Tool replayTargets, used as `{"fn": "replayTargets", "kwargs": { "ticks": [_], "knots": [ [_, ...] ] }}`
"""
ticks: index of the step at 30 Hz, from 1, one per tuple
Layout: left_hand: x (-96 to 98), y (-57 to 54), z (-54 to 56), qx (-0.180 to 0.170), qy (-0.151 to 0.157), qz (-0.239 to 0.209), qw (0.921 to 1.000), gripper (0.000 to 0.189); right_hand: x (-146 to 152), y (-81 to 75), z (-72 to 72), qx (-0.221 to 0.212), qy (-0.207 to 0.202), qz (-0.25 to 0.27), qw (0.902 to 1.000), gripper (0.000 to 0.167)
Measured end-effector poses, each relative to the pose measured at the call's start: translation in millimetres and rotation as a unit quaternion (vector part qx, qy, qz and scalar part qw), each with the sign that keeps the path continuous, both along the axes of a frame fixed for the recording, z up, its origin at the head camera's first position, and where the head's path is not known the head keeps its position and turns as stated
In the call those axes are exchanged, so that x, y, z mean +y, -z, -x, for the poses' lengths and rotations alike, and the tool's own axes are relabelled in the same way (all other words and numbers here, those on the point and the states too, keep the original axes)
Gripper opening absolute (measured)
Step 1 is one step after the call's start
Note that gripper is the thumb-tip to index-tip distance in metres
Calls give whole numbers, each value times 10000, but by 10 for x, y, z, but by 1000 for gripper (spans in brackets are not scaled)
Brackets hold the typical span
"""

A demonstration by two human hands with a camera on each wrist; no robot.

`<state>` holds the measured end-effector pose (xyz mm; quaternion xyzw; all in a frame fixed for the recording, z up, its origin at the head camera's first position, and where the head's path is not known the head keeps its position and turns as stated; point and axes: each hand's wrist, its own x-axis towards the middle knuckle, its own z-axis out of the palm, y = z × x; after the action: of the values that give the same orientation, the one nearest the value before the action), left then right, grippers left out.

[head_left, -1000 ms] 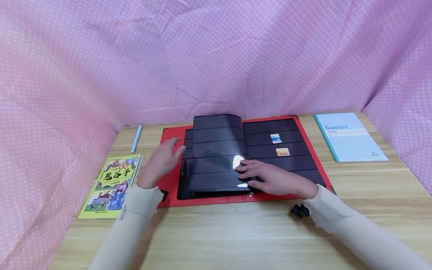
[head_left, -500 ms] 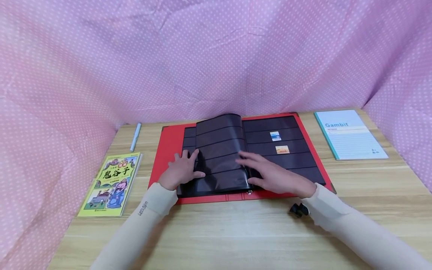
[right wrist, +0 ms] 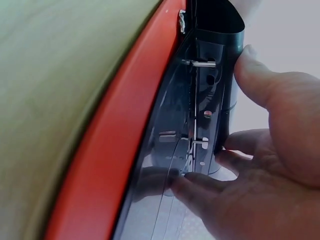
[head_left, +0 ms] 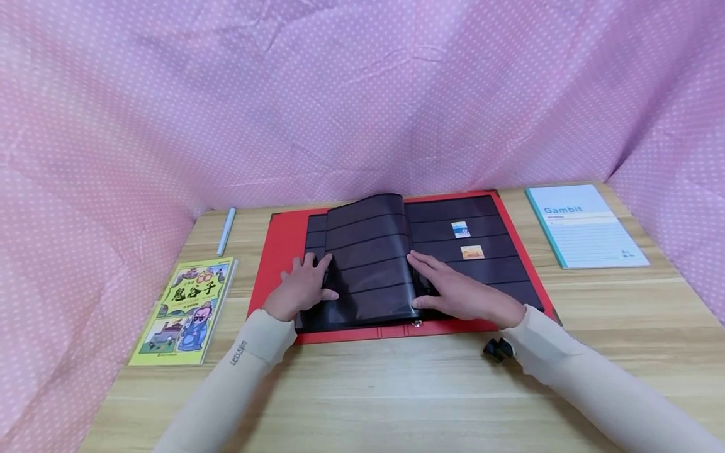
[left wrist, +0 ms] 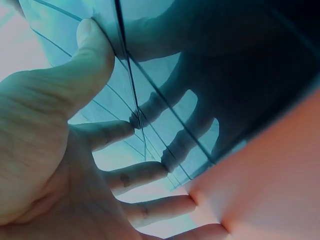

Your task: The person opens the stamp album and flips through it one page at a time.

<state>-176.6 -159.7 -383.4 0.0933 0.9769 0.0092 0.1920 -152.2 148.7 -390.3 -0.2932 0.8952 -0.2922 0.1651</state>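
A red stamp album (head_left: pixel 274 245) lies spread on the table, its black pocket pages held by metal rings (right wrist: pixel 202 64). One black page (head_left: pixel 368 245) is turned to the left and bulges up beside the spine. My left hand (head_left: pixel 299 286) rests with spread fingers at that page's left edge, the thumb on the page; some fingers reach the red cover in the left wrist view. My right hand (head_left: pixel 461 290) touches the bulge near the rings with fairly straight fingers. On the right page sit a blue-and-white stamp (head_left: pixel 461 229) and an orange stamp (head_left: pixel 472 252).
A yellow comic-style book (head_left: pixel 181 314) lies left of the album, with a pale blue pen (head_left: pixel 226 231) behind it. On the right is a white Gambit notebook (head_left: pixel 589 229). A small black object (head_left: pixel 497 350) shows by the right wrist. Pink dotted cloth (head_left: pixel 362 100) hangs behind the table.
My left hand has moved right and toward me, from over the red cover to the turned page's left edge. My right hand has shifted slightly at the spine. The page's bulge has changed shape.
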Motion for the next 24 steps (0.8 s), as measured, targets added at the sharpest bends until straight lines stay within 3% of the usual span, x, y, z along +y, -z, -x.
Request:
{"fn": "replayTargets", "kwargs": {
  "ticks": [9, 17, 24],
  "knots": [
    [-81, -11, -8, -85, -42, -211, 9997, 84, -132, -55, -9, 28, 175, -132, 9998, 85],
    [-190, 12, -24, -7, 97, -307, 9995, 70, -354, -56, -22, 298, 377, -567, 9972, 86],
    [-205, 23, -70, 155, 36, -309, 9994, 75, -440, -46, -15, 397, 515, -830, 9944, 82]
  ]
}}
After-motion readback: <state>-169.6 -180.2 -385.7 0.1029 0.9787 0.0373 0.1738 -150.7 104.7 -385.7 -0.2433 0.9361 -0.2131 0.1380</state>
